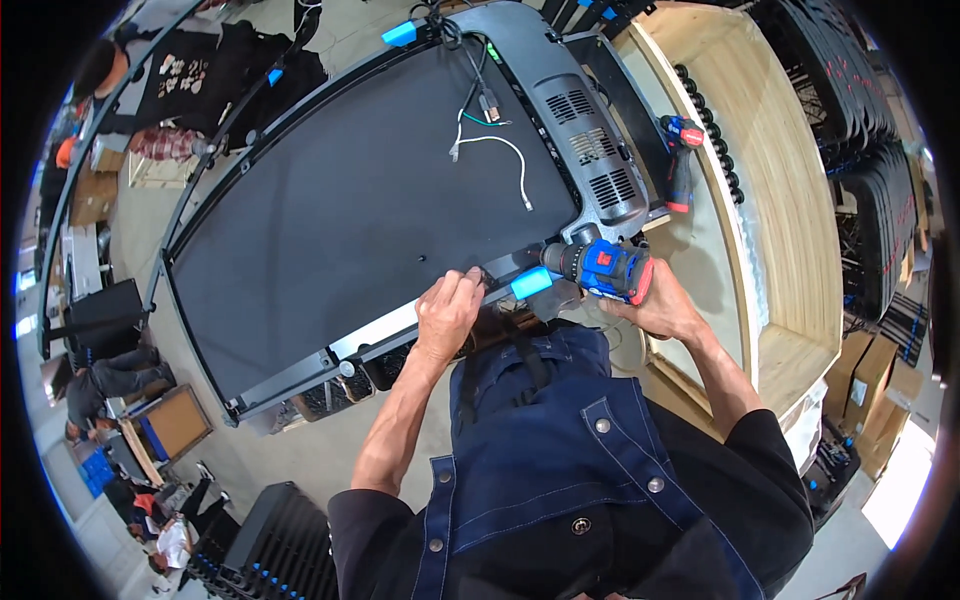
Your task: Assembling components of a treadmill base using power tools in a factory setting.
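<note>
Fastening at the near edge of the big dark panel (360, 220): the right hand (660, 305) is wrapped tight around the blue cordless driver (600, 268), its nose aimed at that edge. The left hand (447, 312) pinches something small there, likely a screw. The next move calls for a square, steady bit.

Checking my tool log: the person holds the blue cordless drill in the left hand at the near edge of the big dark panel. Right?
Not quite. The head view shows the blue cordless drill in the right hand; the left hand rests on the near edge of the big dark panel.
</note>
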`<state>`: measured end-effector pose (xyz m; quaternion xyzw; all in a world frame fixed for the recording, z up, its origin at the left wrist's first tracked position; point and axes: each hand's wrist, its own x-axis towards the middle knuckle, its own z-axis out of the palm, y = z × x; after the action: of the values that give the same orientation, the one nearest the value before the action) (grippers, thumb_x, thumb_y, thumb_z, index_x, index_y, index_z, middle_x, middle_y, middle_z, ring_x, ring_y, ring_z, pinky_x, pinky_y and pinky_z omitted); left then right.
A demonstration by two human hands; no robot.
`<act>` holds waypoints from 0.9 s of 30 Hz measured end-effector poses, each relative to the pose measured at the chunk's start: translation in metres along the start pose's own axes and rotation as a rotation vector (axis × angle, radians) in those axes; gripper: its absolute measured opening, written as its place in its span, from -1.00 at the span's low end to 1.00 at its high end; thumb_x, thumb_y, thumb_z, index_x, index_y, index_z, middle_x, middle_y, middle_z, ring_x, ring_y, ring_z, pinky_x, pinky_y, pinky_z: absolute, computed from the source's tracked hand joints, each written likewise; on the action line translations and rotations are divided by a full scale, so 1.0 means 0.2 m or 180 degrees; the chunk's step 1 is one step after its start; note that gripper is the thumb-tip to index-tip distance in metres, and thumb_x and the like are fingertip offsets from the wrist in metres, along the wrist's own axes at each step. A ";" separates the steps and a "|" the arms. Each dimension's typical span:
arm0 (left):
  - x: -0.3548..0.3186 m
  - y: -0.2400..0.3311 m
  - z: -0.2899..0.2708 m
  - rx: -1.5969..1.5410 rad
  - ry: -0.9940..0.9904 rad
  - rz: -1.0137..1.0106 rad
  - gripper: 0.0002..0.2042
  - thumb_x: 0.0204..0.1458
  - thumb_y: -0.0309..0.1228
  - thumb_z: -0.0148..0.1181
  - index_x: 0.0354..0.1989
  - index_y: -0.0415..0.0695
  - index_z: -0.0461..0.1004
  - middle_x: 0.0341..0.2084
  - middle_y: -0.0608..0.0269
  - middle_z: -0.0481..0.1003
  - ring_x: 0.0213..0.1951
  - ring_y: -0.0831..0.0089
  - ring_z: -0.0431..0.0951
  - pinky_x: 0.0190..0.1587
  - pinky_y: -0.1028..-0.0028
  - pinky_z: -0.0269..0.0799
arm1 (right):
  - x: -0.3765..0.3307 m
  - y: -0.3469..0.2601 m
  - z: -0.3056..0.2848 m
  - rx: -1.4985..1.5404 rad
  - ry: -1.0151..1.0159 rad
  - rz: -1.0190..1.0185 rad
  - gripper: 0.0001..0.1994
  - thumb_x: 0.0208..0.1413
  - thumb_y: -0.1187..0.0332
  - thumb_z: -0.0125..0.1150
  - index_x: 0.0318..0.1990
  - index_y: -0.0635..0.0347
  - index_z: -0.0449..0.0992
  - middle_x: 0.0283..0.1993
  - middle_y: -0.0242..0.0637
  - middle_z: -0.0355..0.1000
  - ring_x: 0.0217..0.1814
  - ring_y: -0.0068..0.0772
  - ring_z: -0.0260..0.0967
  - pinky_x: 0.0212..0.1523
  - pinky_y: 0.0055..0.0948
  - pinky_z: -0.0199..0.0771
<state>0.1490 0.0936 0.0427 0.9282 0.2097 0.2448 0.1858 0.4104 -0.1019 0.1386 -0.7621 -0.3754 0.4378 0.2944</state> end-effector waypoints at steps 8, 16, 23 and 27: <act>-0.09 0.11 0.04 0.0429 0.0527 -0.0869 -0.83 -0.05 -0.55 0.46 -0.34 -0.15 0.55 -0.55 0.21 0.48 -0.59 0.25 0.54 -0.53 0.34 0.45 | -0.01 0.09 0.03 0.0579 0.0220 0.0103 -0.57 -0.03 0.39 0.51 -0.01 0.35 0.53 -0.19 -0.27 0.58 -0.17 -0.48 0.46 0.00 -0.35 0.55; -0.11 0.13 0.05 0.0227 0.0837 -0.1466 -0.87 -0.03 -0.52 0.43 -0.36 -0.15 0.57 -0.58 0.20 0.48 -0.60 0.21 0.56 -0.55 0.29 0.48 | 0.08 0.09 0.08 0.0781 0.0438 -0.0393 -0.70 -0.08 0.50 0.47 -0.16 0.24 0.56 -0.28 -0.44 0.51 -0.24 -0.56 0.44 -0.09 -0.41 0.53; -0.07 0.14 -0.14 0.0037 0.0928 -0.1845 -0.89 0.00 -0.53 0.42 -0.38 -0.22 0.56 -0.52 0.18 0.57 -0.53 0.31 0.64 -0.46 0.37 0.54 | 0.11 0.10 0.06 0.0808 -0.0030 -0.0101 -0.56 -0.05 0.43 0.53 0.00 0.38 0.54 -0.10 -0.24 0.55 -0.07 -0.45 0.47 0.07 -0.35 0.51; -0.03 0.03 -0.25 0.0151 0.0958 -0.1883 -0.89 0.01 -0.54 0.41 -0.37 -0.23 0.56 -0.50 0.17 0.58 -0.49 0.35 0.66 -0.43 0.40 0.54 | 0.12 0.07 0.07 0.0810 0.0036 -0.0369 -0.63 -0.04 0.49 0.48 -0.03 0.32 0.58 -0.12 -0.31 0.57 -0.07 -0.47 0.48 0.09 -0.37 0.50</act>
<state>0.1197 0.0978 0.0827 0.7845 0.5009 0.3097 0.1941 0.4108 -0.0868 0.1113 -0.6981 -0.3586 0.4597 0.4155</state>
